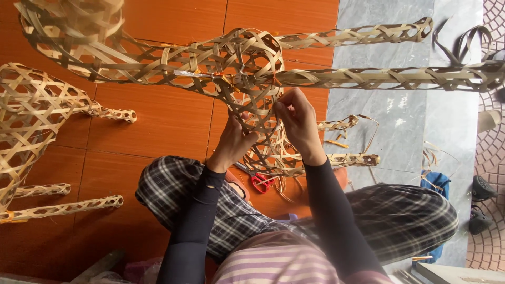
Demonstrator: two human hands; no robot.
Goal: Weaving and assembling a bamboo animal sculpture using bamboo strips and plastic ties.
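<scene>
Left hand [231, 142] and right hand [297, 123] are both raised at centre frame, fingers curled into the open bamboo weave of a frame [236, 66] held just above the lap; the left grips strips from below with closed fingers, the right pinches a strip end at the rounded node near its 11 o'clock. Whether the left thumb is also pinching a strip cannot be told; the weave hides it. The worked spot lies between the hands, toward 12 o'clock from both wrists, touching both. The right hand is the nearer to the node's edge. The frame's long axis runs 9 to 3 o'clock across the top of the view, with two slim woven limbs [368, 34] reaching out toward 3 o'clock over grey stone. Going left to right: at 9 o'clock a second woven figure [31, 115] stands on the orange tiled floor [158, 121], well apart from the hands, its thin legs pointing toward 3 o'clock. Below the hands, at 6 o'clock, red-handled scissors [261, 182] lie on the floor near the knee, partly under loose woven pieces [336, 158] that spread toward 4 o'clock. Further right, a blue bag [436, 181] sits near the checked trouser leg, and dark shoes [481, 202] lie at the far 3 to 4 o'clock edge. Nothing stands between the hands and the node; the dangling woven pieces beneath crowd the space under the right wrist.
</scene>
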